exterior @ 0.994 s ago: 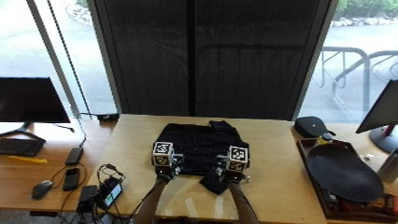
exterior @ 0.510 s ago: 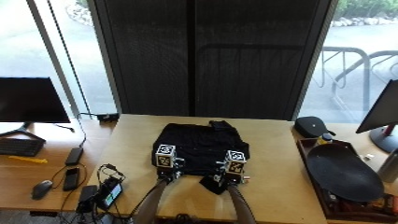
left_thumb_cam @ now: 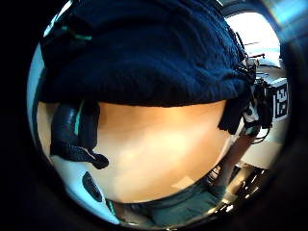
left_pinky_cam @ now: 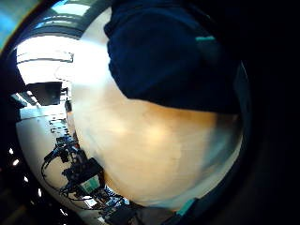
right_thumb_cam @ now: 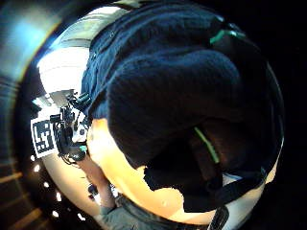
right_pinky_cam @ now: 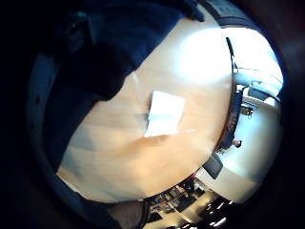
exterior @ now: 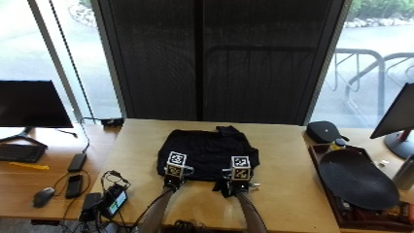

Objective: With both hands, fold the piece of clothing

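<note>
in the outside view the left hand (exterior: 173,182) and right hand (exterior: 232,186) sit at the near edge of the black garment (exterior: 206,151), but their fingers are covered from above, so the grip of either cannot be made out there. the person's forearms run off the lower edge. in the right thumb side palm view dark fabric (right_thumb_cam: 163,96) fills most of the picture and merges with the glove; where cloth ends and finger begins is unclear. a pale flat sheet (right_pinky_cam: 164,114) on the desk (right_pinky_cam: 119,152) is too blurred to identify.
</note>
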### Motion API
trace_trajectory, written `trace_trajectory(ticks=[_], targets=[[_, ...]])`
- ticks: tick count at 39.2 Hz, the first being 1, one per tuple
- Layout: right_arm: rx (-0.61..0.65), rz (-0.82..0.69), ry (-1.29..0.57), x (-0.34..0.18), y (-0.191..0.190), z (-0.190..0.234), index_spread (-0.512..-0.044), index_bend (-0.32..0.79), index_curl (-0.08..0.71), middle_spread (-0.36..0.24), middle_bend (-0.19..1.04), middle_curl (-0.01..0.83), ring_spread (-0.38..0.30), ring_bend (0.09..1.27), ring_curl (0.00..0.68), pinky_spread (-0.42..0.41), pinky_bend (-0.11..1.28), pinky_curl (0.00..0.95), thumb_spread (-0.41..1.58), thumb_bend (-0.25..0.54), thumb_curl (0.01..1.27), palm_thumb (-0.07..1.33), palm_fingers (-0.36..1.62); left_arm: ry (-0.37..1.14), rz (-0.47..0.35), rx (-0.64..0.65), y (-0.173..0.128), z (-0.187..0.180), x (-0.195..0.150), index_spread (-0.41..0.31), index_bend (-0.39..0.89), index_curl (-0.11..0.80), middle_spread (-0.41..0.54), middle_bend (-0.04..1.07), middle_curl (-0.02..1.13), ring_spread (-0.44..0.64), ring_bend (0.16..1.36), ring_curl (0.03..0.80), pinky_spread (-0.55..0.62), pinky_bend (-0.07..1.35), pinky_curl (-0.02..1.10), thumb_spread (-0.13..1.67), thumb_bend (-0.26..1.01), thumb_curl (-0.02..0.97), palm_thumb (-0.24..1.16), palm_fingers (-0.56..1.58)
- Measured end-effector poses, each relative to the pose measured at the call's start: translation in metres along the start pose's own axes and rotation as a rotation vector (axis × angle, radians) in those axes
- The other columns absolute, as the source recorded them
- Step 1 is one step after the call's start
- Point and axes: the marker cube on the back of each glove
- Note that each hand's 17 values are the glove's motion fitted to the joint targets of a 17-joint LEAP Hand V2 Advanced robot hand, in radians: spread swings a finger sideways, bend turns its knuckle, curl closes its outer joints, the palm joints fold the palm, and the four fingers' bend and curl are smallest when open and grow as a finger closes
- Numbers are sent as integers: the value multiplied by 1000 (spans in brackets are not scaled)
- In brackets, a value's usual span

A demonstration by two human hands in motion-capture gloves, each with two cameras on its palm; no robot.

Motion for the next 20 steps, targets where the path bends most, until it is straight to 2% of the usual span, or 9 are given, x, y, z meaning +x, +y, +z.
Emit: trace_trajectory(ticks=[3, 6, 8, 10, 13, 14, 15, 17, 20], targets=[[130, -4, 56, -3, -3, -4, -375, 262, 332, -103, 184, 313, -26, 431, 290, 143, 451, 286, 1208, 25, 331, 616, 542, -37, -10, 120, -8, -4, -1, -165, 188, 383, -131, 228, 410, -52, 559, 323, 204, 226, 281, 1299, 64, 326, 567, 731], [279, -16, 138, -4, -9, -11, -364, 279, 340, -151, 213, 328, -100, 467, 297, 79, 425, 276, 1228, 59, 341, 696, 810, -59, 1, 258, -21, -9, -4, -203, 207, 398, -185, 254, 414, -144, 562, 321, 139, 193, 275, 1280, 76, 339, 620, 915], [333, -17, 178, -2, -11, -15, -355, 266, 350, -165, 205, 335, -138, 485, 314, 31, 440, 290, 1235, 69, 344, 728, 925, -65, -4, 263, -20, -10, -8, -219, 204, 406, -207, 264, 423, -181, 552, 329, 110, 177, 278, 1268, 77, 346, 644, 956], [355, -20, 185, -1, -11, -20, -350, 240, 356, -174, 189, 338, -165, 503, 324, -20, 449, 296, 1237, 74, 345, 753, 1019, -58, -17, 189, -10, -9, -10, -233, 202, 413, -228, 283, 437, -216, 546, 336, 85, 157, 275, 1252, 78, 353, 670, 997], [322, -33, 144, 0, -6, -27, -340, 215, 372, -190, 202, 355, -203, 502, 343, -87, 452, 317, 1241, 70, 342, 771, 1126, -61, -32, 126, 0, -12, -17, -252, 189, 421, -260, 338, 457, -259, 533, 342, 50, 129, 265, 1203, 69, 366, 701, 1068], [284, -38, 122, 1, -2, -29, -334, 171, 368, -199, 253, 374, -228, 523, 356, -124, 456, 325, 1239, 74, 343, 786, 1212, -41, -20, 121, 1, -15, -16, -256, 183, 423, -271, 367, 469, -276, 538, 348, 35, 116, 261, 1190, 67, 369, 712, 1092], [240, -48, 96, 1, 2, -32, -338, 209, 384, -192, 186, 356, -215, 492, 350, -102, 444, 327, 1242, 67, 340, 781, 1081, -10, -1, 117, 4, -18, -14, -260, 196, 428, -266, 310, 454, -273, 529, 349, 34, 140, 266, 1200, 63, 367, 710, 1032], [167, -82, 37, 3, 10, -40, -328, 119, 366, -210, 286, 392, -253, 540, 374, -190, 476, 345, 1232, 71, 343, 809, 1280, 53, 44, 102, 9, -26, -10, -268, 173, 427, -289, 387, 486, -300, 543, 361, 10, 122, 260, 1161, 51, 375, 725, 1114], [116, -141, -33, 6, 14, -57, -320, 114, 358, -215, 317, 409, -269, 577, 389, -238, 485, 351, 1210, 74, 348, 847, 1316, 101, 103, 68, 18, -37, -10, -275, 159, 425, -306, 404, 493, -322, 573, 375, -22, 136, 258, 1135, 36, 381, 739, 1145]])
